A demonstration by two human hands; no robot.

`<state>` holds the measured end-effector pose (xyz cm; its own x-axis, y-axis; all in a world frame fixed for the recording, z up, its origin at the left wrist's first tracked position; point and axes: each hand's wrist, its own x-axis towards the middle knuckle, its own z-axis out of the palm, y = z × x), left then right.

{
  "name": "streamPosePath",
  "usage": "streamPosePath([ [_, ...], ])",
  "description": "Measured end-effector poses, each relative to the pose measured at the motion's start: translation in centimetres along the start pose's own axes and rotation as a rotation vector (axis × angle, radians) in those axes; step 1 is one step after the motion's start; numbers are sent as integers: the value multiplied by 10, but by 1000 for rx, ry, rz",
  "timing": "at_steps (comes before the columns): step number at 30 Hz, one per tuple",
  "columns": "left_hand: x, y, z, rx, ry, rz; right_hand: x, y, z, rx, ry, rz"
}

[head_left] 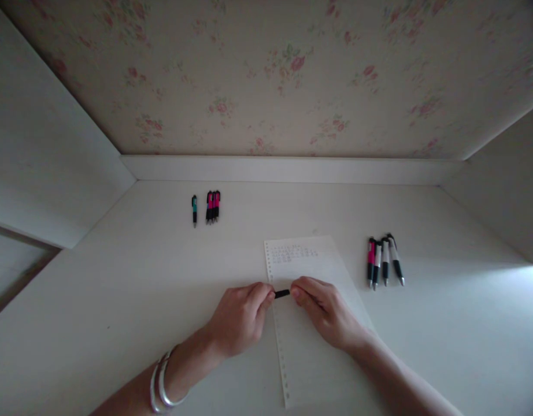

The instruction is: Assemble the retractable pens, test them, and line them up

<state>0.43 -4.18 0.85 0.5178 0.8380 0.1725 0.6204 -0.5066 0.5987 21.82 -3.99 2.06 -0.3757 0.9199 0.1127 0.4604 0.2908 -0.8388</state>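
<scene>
My left hand (244,316) and my right hand (329,309) are both closed, one at each end of a pen (282,294). Only a short black stretch of the pen shows between my fingertips; both its ends are hidden in my hands. It is held level, with a slight tilt, over a sheet of loose-leaf paper (314,370). Several lines of handwriting run across the sheet's top, and punched holes line its left edge. Two silver bangles (162,381) circle my left wrist.
Toward the back left of the white desk (162,289) lie a teal pen (194,211) and a tight row of pink pens (213,207). To the right rest a pink pen (371,261) and three white pens (385,260). White panels and a floral wall (249,75) enclose the desk.
</scene>
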Motion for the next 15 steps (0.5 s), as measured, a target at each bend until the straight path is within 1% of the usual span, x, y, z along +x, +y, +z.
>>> streamPosePath([
  [6,4,1,-8,-72,-53,-38,-1,0,-1,13,-12,-24],
  [8,4,3,-10,-60,-46,-29,-1,-1,0,14,-3,-16],
  [10,2,4,-9,17,25,31,-1,-2,1,18,12,24],
  [13,-3,4,-5,195,169,189,-2,-6,3,34,13,128],
  [15,-6,3,-4,288,207,263,-3,-9,5,41,15,175],
])
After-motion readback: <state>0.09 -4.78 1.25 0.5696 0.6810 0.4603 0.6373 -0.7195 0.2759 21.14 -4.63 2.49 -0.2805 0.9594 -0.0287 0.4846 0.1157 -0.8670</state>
